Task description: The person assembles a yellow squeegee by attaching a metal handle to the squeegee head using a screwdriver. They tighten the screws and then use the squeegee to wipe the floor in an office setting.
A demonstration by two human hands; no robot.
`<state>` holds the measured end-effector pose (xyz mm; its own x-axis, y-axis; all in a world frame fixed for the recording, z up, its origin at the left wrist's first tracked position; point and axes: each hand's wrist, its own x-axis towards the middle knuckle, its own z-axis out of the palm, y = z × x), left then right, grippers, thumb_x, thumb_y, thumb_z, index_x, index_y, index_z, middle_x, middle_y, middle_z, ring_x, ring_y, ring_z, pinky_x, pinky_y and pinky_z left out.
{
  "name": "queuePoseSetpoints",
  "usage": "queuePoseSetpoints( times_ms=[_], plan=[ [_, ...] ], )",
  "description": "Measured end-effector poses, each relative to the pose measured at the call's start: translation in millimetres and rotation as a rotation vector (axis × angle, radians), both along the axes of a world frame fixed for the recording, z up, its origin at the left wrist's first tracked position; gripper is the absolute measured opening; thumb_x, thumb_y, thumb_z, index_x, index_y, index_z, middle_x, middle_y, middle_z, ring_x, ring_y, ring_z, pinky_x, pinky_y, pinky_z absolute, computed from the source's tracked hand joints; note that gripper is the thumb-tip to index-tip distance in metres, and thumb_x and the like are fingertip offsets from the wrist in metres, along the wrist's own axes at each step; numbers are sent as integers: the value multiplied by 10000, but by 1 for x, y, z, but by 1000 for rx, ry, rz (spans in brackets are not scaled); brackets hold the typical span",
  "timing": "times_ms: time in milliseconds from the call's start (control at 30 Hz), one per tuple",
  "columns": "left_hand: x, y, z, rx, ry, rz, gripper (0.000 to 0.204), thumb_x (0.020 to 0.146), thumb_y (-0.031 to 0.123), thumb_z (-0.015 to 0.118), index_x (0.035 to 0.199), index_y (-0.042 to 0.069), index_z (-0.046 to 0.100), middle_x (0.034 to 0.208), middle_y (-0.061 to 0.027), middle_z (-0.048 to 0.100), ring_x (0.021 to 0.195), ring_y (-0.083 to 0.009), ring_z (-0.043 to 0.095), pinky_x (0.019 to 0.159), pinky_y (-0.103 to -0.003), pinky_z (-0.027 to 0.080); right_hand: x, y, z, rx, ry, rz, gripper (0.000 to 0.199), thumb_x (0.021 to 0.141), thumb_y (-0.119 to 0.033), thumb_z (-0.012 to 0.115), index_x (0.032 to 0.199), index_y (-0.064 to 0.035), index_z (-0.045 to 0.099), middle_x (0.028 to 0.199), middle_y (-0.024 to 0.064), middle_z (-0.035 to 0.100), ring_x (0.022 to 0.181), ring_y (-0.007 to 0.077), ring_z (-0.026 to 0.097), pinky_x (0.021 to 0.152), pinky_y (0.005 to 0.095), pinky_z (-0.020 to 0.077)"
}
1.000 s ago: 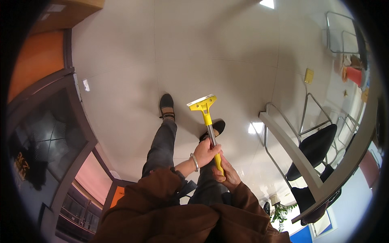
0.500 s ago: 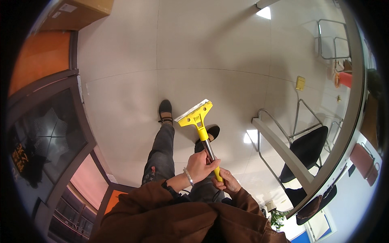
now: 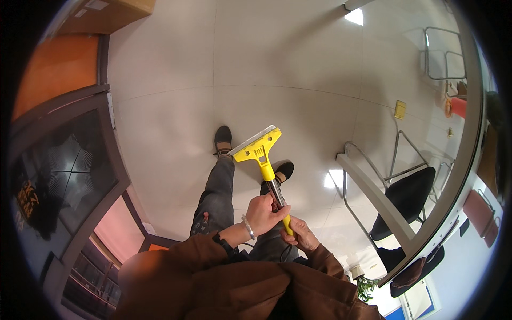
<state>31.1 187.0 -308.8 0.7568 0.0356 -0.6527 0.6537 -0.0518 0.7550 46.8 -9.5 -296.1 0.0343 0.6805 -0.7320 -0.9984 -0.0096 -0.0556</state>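
L hand (image 3: 261, 216) & R hand (image 3: 304, 235): grip closed round yel. scraper (image 3: 261, 150), L nearer blade (image 3: 254, 140).

A cardboard box (image 3: 120, 13) sits far left, beyond an orange panel (image 3: 64, 72); nearer on the left stands a dark-framed glass panel (image 3: 93, 160); on the right, a black chair (image 3: 408, 194) stands by a pale table (image 3: 472, 261) bearing a pink item (image 3: 480, 216); a yellow floor plate (image 3: 400, 109) lies farther off; a potted plant (image 3: 366, 289) stands near right.
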Motion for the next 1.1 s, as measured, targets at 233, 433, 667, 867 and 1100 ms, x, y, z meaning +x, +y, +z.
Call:
queuePoseSetpoints(
  times_ms=[233, 433, 667, 867, 1100],
  plan=[
    [0, 0, 6, 131, -48, -46, 250, 792, 250, 753, 823, 24, 650, 692, -81, 677, 610, -205, 666, 592, -298, 526, -9, 1, -7, -5, -110, 29, 460, 986, -487, 457, 1110, -55, 550, 700, 7, 494, 578, 65, 412, 514, 199, 326],
    [5, 2, 14, 189, -65, -40, 276, 776, 290, 756, 759, 39, 644, 633, -79, 641, 553, -239, 632, 551, -329, 507, -4, 9, 1, -51, -120, 142, 537, 979, -558, 398, 936, -49, 565, 671, -7, 458, 573, 75, 387, 519, 213, 320],
    [7, 5, 17, 216, -98, -31, 279, 765, 295, 764, 745, 44, 644, 600, -68, 609, 522, -233, 599, 520, -336, 479, -3, 13, 7, -85, -117, 145, 547, 967, -580, 407, 889, -60, 556, 653, -18, 440, 550, 76, 373, 512, 215, 310],
    [6, 7, 16, 143, -43, -22, 231, 772, 236, 757, 783, 31, 651, 659, -55, 657, 578, -188, 631, 569, -307, 503, -1, 13, 10, -133, -225, 213, 519, 971, -574, 410, 867, -84, 547, 648, -33, 434, 541, 67, 367, 502, 215, 299],
    [5, 10, 15, 29, 51, 33, 202, 790, 178, 735, 832, -1, 651, 731, -74, 692, 676, -148, 680, 636, -271, 529, 1, 22, 13, -123, -267, 149, 441, 1002, -479, 427, 826, -86, 523, 650, -51, 411, 545, 55, 345, 494, 210, 279]
  ],
)
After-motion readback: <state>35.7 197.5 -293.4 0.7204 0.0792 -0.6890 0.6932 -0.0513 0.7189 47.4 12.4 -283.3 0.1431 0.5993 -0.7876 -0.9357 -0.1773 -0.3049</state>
